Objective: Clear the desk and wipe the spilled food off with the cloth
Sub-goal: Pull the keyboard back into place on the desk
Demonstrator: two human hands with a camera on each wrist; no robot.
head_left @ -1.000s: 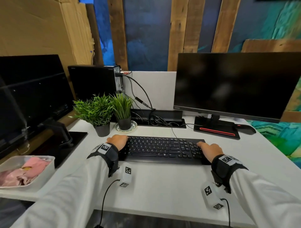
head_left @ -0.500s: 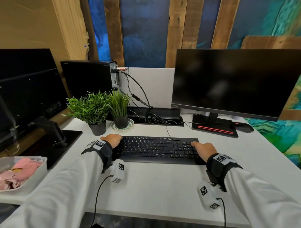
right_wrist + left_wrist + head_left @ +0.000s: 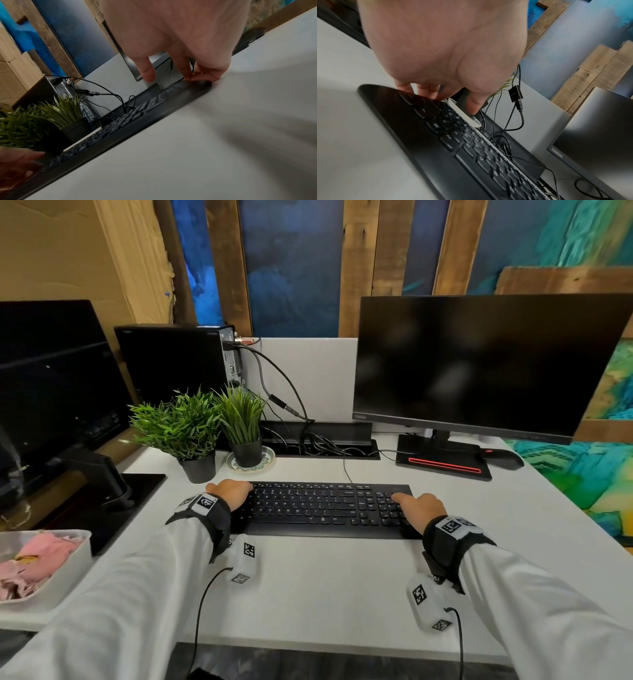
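A black keyboard (image 3: 325, 510) lies across the middle of the white desk (image 3: 325, 587). My left hand (image 3: 233, 491) grips its left end, fingers curled over the far corner (image 3: 419, 90), thumb above the keys. My right hand (image 3: 414, 505) holds the right end, with its fingers (image 3: 202, 77) curled at the far right corner of the keyboard (image 3: 137, 116). Pink cloth (image 3: 37, 556) lies bunched in a white bin (image 3: 82, 553) at the desk's left edge. No spilled food shows in any view.
Two potted green plants (image 3: 185, 429) (image 3: 241, 419) stand just behind the keyboard's left end, one on a saucer (image 3: 251, 465). A monitor (image 3: 479, 364) on its base, a mouse (image 3: 503, 457), a cable tray (image 3: 322, 445), a computer tower (image 3: 174, 357) and a second monitor's stand (image 3: 102, 477) ring the desk.
Both hands stay on the keyboard's ends. The head view has shifted slightly, and the keyboard sits a little closer to the plants.
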